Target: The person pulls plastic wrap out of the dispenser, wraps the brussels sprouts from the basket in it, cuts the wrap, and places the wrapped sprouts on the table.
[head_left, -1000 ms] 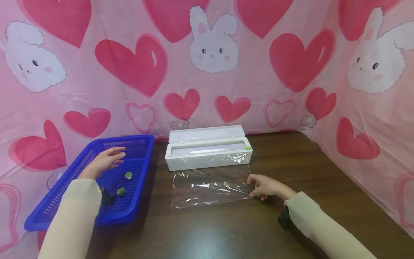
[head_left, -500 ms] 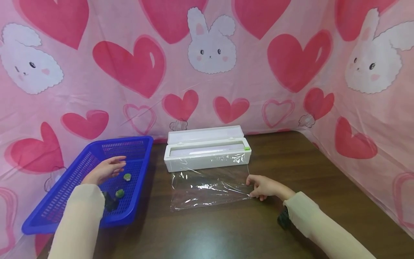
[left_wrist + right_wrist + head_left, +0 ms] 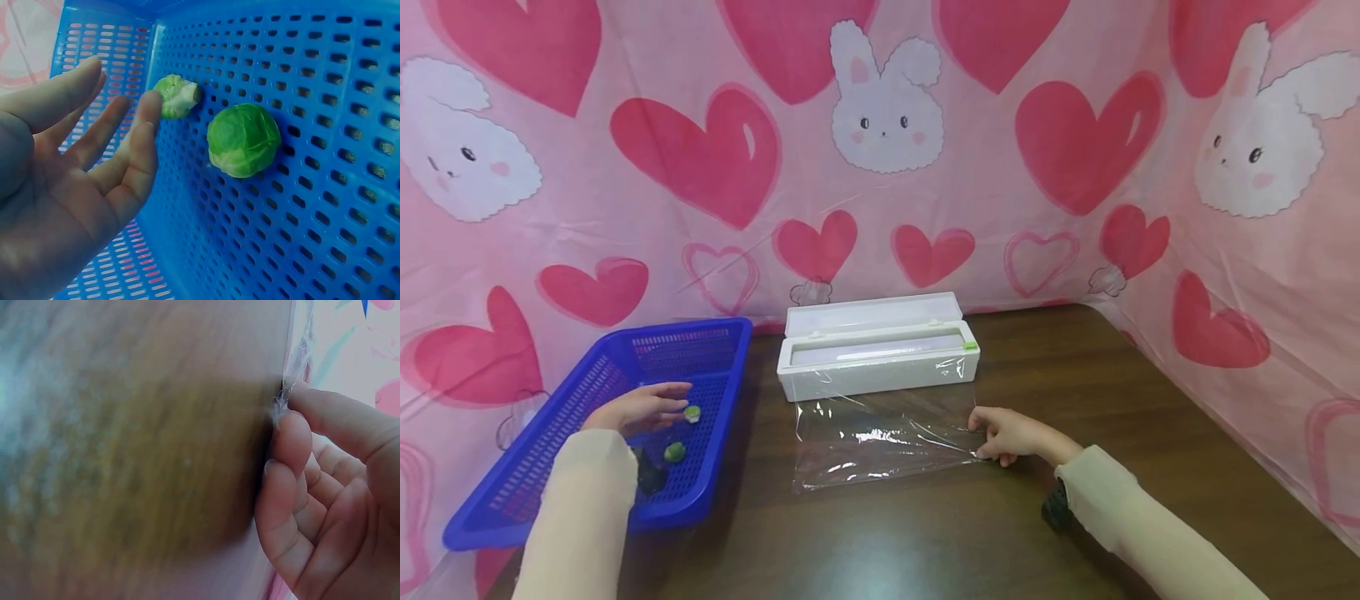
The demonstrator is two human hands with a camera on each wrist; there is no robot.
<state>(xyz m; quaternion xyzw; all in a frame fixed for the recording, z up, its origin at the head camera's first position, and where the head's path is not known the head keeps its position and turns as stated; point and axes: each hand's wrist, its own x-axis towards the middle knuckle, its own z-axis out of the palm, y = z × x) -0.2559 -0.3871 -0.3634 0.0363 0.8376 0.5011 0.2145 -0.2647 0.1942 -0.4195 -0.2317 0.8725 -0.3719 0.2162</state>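
My left hand (image 3: 643, 407) hovers inside the blue plastic basket (image 3: 741, 358), its fingers loosely bent and holding nothing. Two Brussels sprouts lie on the basket floor: a rounder green one (image 3: 244, 140) nearer the wrist camera, and a paler one (image 3: 177, 97) right by the fingertips in that view. On the table, my right hand (image 3: 1018, 435) pinches the right front corner of a clear sheet of cling film (image 3: 880, 437). Bunched film shows between thumb and finger in the right wrist view. The sheet runs out from a white cling film dispenser (image 3: 880, 377) with its lid raised.
A green slider (image 3: 970, 345) sits at the dispenser's right end. The dark wooden table (image 3: 865, 542) is backed by a pink cloth (image 3: 985, 183) printed with hearts and rabbits. The basket stands at the table's left side.
My left hand has lowered into the basket, coming down close to the sprouts. The right hand keeps its pinch on the cling film corner, and the sheet lies as before.
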